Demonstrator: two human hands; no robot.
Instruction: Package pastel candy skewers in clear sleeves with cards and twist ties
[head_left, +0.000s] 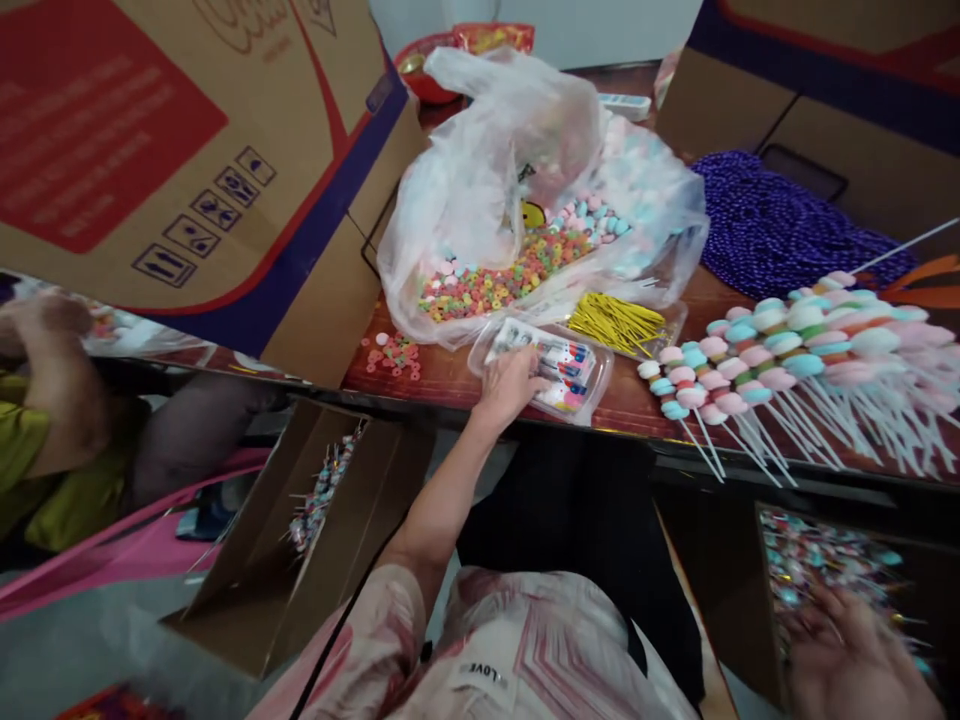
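My left hand (511,386) rests on a stack of small printed packets (566,370) in a clear plastic tray (594,405) at the table's front edge; its thumb and fingers are apart. At the lower right, my right hand (851,655) is over a box of wrapped candy sticks (832,560), blurred, its fingers apart and nothing visibly held. Yellow twist ties (616,323) lie just behind the tray. To their right are many skewers of pink, blue and white candies (772,355) with white sticks. A large clear bag (450,200) holds ring candies (495,285) and pastel candies.
Large cartons stand at left (300,200) and right (690,110) on the table (630,400). Loose ring candies (394,355) lie left of the bag, purple cord (780,220) at right. Below left is an open box (262,560) with wrapped sticks; another person's arm (67,390) is beyond.
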